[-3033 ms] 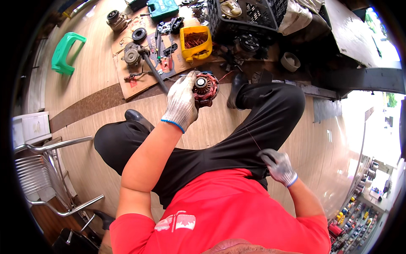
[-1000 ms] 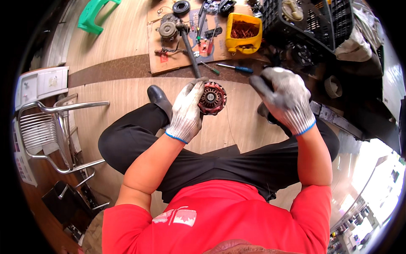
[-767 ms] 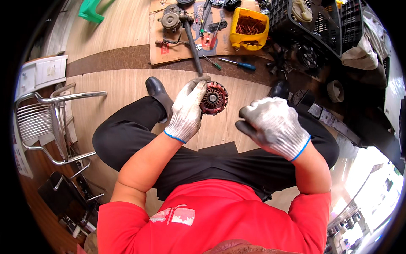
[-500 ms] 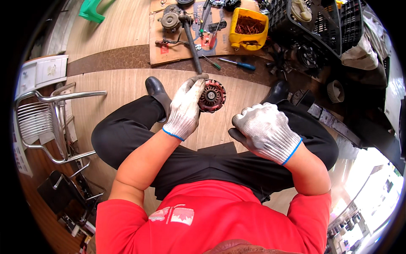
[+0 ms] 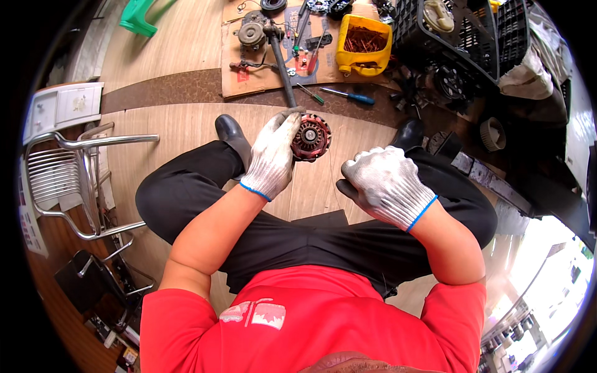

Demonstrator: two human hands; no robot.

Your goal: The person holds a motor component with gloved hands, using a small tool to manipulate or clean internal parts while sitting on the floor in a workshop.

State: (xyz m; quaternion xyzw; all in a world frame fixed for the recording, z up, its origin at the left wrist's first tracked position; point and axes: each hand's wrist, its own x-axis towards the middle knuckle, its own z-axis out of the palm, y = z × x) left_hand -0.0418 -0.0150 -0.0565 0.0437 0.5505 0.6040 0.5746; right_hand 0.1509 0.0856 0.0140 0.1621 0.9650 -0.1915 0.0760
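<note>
My left hand (image 5: 273, 149), in a white knit glove with a blue cuff, is closed around the edge of a round motor core (image 5: 311, 137). The core has reddish copper windings and a shaft end at its centre. I hold it above the floor between my legs, with its round face turned up. My right hand (image 5: 387, 183), gloved the same way, is curled into a fist to the right of the core and apart from it. Whatever may be inside that fist is hidden.
Ahead lies a cardboard sheet (image 5: 233, 87) with motor parts and a long dark bar (image 5: 283, 71). A yellow cut-open container (image 5: 367, 65) holds copper scraps. Nearby are a blue-handled screwdriver (image 5: 359, 98) and black crates (image 5: 472, 43). A metal chair (image 5: 87, 146) stands left.
My right fist has shifted slightly up and to the left. The motor core in my left hand has tilted a little, and the left grip stays the same.
</note>
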